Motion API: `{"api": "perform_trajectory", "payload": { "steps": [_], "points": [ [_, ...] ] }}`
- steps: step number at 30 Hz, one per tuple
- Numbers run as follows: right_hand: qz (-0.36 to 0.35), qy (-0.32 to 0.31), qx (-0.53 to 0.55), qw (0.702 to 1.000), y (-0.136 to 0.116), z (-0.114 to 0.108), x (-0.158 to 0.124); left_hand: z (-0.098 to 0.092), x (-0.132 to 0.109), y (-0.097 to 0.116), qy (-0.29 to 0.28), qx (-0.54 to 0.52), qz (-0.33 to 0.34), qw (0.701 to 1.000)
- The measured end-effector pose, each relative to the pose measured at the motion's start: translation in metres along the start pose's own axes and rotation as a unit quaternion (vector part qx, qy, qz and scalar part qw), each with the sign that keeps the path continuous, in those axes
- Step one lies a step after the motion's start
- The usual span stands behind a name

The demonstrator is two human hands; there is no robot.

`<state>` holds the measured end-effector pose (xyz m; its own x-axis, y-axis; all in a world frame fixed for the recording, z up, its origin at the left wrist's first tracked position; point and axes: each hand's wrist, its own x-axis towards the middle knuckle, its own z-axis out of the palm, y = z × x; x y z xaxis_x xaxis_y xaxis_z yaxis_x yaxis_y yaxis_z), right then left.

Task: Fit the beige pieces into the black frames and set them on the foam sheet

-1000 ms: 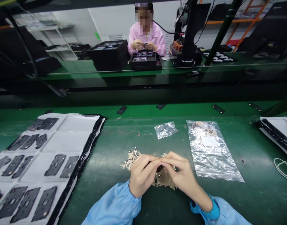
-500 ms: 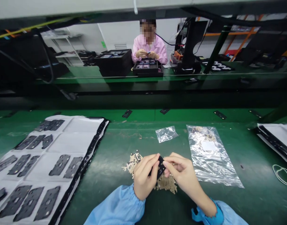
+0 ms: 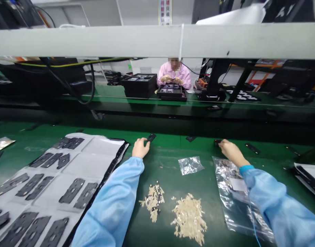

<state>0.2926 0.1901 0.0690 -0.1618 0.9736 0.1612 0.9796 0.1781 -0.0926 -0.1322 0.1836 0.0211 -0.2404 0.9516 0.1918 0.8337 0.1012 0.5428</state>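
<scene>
My left hand (image 3: 141, 148) reaches to the green strip along the back of the bench. Its thumb and fingertips are at the near end of a small black plastic plate (image 3: 152, 137), which seems pinched between them. Further right, my right hand (image 3: 230, 151) has its fingers closed on another black plastic plate (image 3: 217, 142), partly covered by the fingertips. In front of me lie a big pile of beige small pieces (image 3: 190, 218) and a smaller heap of beige and black pieces (image 3: 153, 200).
Several black plates lie on a white compartmented sheet (image 3: 95, 151) at left. A small clear bag (image 3: 190, 165) and a larger clear bag (image 3: 231, 212) lie at right. More plates (image 3: 252, 148) rest along the strip. A co-worker in pink (image 3: 174, 73) sits opposite, behind a crossbar (image 3: 108, 43).
My hands have parted from over the piles, where they held a black plate. Both have moved forward, left and right, to the strip. The view has tilted up.
</scene>
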Motion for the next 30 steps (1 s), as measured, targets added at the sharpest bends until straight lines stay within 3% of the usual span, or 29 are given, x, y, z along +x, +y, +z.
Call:
{"api": "perform_trajectory", "payload": {
  "steps": [3, 7, 12, 16, 19, 22, 25, 27, 28, 30],
  "points": [
    [0.023, -0.037, -0.009, 0.999, 0.007, 0.011, 0.006, 0.016, 0.039, -0.011, -0.021, 0.029, -0.042, 0.998],
    [0.059, -0.067, 0.012, 0.996, 0.009, 0.022, 0.038, 0.037, 0.057, -0.012, -0.042, 0.045, -0.051, 0.997],
    [0.102, -0.097, 0.093, 0.986, -0.025, 0.055, 0.093, 0.048, 0.055, -0.011, -0.028, 0.024, -0.040, 0.999],
    [0.137, -0.095, 0.157, 0.973, -0.055, 0.076, 0.108, 0.044, 0.048, -0.008, -0.012, -0.040, -0.024, 0.999],
    [0.144, -0.108, 0.231, 0.956, -0.063, 0.069, 0.105, 0.038, 0.035, 0.004, -0.017, -0.114, -0.007, 0.993],
    [0.112, -0.115, 0.324, 0.932, -0.069, 0.048, 0.088, 0.030, 0.012, 0.026, -0.064, -0.210, 0.003, 0.976],
    [0.045, -0.118, 0.418, 0.899, -0.086, 0.020, 0.051, 0.016, -0.020, 0.054, -0.149, -0.300, 0.007, 0.942],
    [-0.003, -0.128, 0.468, 0.874, -0.101, 0.001, 0.018, 0.003, -0.044, 0.073, -0.237, -0.362, 0.001, 0.902],
    [-0.026, -0.136, 0.488, 0.862, -0.109, -0.008, 0.001, -0.003, -0.057, 0.081, -0.304, -0.405, -0.012, 0.862],
    [-0.079, -0.162, 0.533, 0.826, -0.123, -0.024, -0.032, -0.014, -0.083, 0.096, -0.465, -0.501, -0.058, 0.728]
  ]
}}
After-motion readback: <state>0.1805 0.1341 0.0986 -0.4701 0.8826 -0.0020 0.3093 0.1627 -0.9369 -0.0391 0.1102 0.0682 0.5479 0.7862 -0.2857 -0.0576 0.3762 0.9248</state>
